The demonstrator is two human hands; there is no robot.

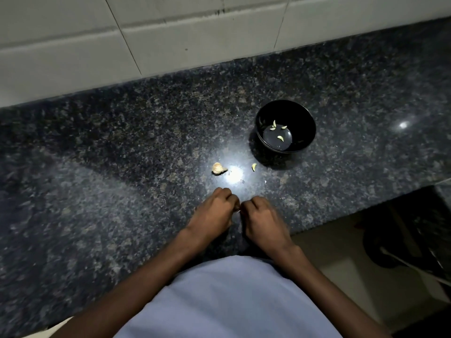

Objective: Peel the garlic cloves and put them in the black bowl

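Note:
My left hand (212, 211) and my right hand (263, 215) meet fingertip to fingertip low over the dark granite counter (122, 154). Both have curled fingers and pinch a small garlic clove between them, almost fully hidden; only a thin sliver shows at the gap. Beyond the hands lies a part of a garlic bulb (219, 168) in its skin. A single peeled clove (254, 167) lies to its right. The black bowl (302, 118) stands further right and back, with several peeled cloves (280, 138) on its bottom.
A pale tiled wall (170, 37) runs along the counter's back edge. The counter's front edge ends at the right, where a dark object (402, 240) sits on the floor below. Bright light glare (234, 172) shines on the stone between the bulb and the loose clove.

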